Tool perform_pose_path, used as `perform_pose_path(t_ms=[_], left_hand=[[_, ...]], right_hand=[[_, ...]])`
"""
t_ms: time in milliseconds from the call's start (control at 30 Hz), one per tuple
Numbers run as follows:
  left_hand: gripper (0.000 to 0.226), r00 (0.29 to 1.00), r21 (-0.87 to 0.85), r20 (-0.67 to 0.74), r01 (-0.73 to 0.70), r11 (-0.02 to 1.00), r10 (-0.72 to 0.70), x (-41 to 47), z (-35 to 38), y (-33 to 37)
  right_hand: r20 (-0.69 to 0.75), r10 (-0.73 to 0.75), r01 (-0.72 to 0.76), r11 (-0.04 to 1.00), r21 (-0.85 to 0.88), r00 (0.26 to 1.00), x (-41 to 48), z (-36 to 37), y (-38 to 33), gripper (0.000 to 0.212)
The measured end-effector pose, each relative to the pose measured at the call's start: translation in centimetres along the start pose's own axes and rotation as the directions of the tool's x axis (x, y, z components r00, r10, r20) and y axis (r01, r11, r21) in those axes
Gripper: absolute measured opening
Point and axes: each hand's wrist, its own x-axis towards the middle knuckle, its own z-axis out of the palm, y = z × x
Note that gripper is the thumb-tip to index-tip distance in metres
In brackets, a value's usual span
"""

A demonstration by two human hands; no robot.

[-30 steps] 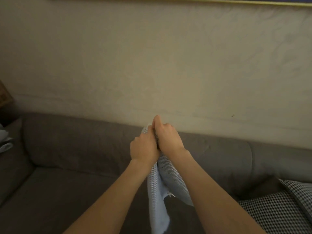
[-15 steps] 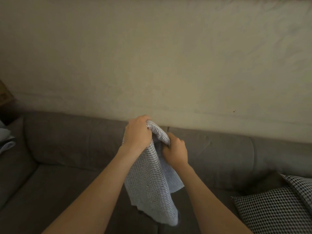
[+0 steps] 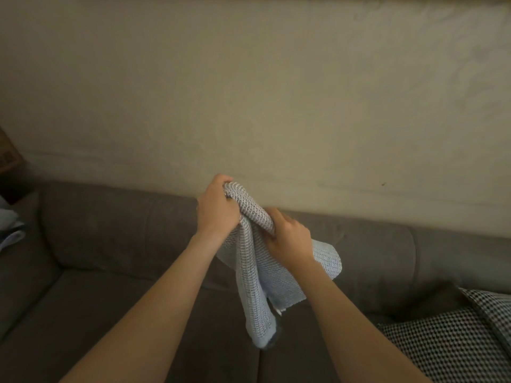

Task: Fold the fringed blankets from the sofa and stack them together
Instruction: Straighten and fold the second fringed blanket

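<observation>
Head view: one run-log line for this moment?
stage: folding; left hand: grips pale blue waffle-knit blanket at top; right hand: grips it below; blanket: hangs over grey sofa

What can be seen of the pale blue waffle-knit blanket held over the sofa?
The pale blue waffle-knit blanket looks soft and open-textured, bunched into loose layers. Its top fold arches between the left hand, gripping higher, and the right hand, gripping lower. The rest hangs limp before the grey fabric sofa; no fringe shows clearly.
</observation>
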Motion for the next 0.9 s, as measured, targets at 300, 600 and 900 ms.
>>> perform_pose_path(t_ms=[300, 600, 900], left_hand=[[0.058, 0.997, 0.028, 0.063, 0.042, 0.999, -0.043, 1.3, -0.2, -0.2], [0.057, 0.967, -0.289, 0.088, 0.254, 0.923, -0.238, 1.1, -1.7, 0.2], [0.048, 0.967, -0.454, -0.070, 0.186, 0.871, -0.243, 0.8, -1.7, 1.4]], right_hand=[[0.103, 0.295, -0.273, 0.944, -0.187, 0.950, 1.0, -1.3, 0.8, 0.047], [0.157, -0.020, 0.001, 0.993, 0.120, 0.987, -5.6, 2.5, 2.3, 0.070], [0.105, 0.112, -0.147, 0.888, 0.437, 0.988, -5.4, 3.2, -0.2, 0.034]])
